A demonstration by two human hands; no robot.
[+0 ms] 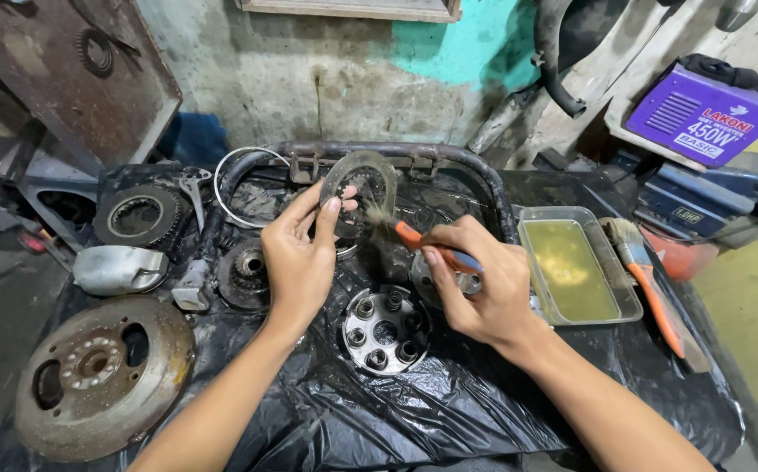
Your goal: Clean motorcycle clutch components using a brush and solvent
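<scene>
Cleaning step in progress: the left hand (300, 258) pinches a ring-shaped friction plate (359, 194) by its lower edge, held upright above the desk (449, 411), its flat face turned toward the person. The right hand (484, 293) grips an orange-handled brush (414, 240), bristles touching the plate; its long axis runs from this hand up-left. Judged next need: turning the plate to present unbrushed sectors.

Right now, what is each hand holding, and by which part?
The left hand holds a ring-shaped plate upright by its lower left rim. The right hand grips a brush by its orange handle, bristles against the plate.
</scene>
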